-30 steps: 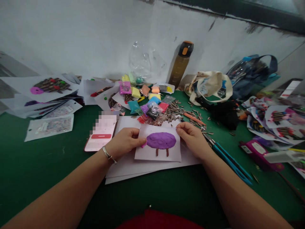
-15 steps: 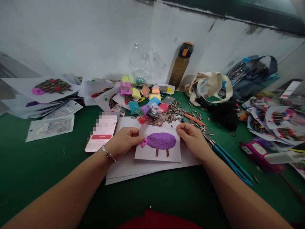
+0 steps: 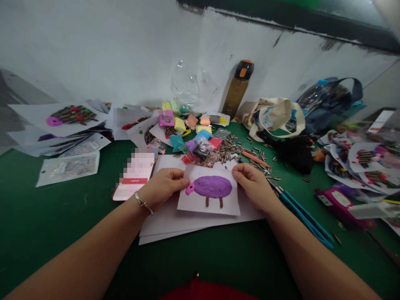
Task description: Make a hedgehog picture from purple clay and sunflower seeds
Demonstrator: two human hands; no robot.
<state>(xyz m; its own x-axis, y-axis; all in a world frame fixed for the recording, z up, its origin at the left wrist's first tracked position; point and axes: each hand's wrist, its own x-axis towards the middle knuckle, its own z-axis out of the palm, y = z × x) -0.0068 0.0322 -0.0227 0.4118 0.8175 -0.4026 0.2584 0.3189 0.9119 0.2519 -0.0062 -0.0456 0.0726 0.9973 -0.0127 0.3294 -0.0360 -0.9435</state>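
A small white card (image 3: 208, 208) bears a purple clay oval (image 3: 213, 186) with a pink head at its left end and two brown legs below. My left hand (image 3: 165, 185) pinches the card's left edge beside the pink head (image 3: 190, 188). At the upper right corner, my right hand (image 3: 252, 181) holds the card between thumb and fingers. Larger white sheets (image 3: 168, 228) lie under the card on the green table. Just behind it are bagged clay pieces in several colours (image 3: 203, 146) and a heap of striped seeds (image 3: 227, 151).
A phone (image 3: 133, 183) lies left of my left hand. Blue-handled scissors (image 3: 306, 216) are beside my right forearm. A bottle (image 3: 237, 89) leans on the wall near a cloth bag (image 3: 298, 118). Finished pictures (image 3: 73, 114) are stacked at the left, others (image 3: 365, 158) at the right.
The view has shifted slightly, so the background sits a little lower in the frame. Both hands keep their hold on the card, which is nearly unmoved.
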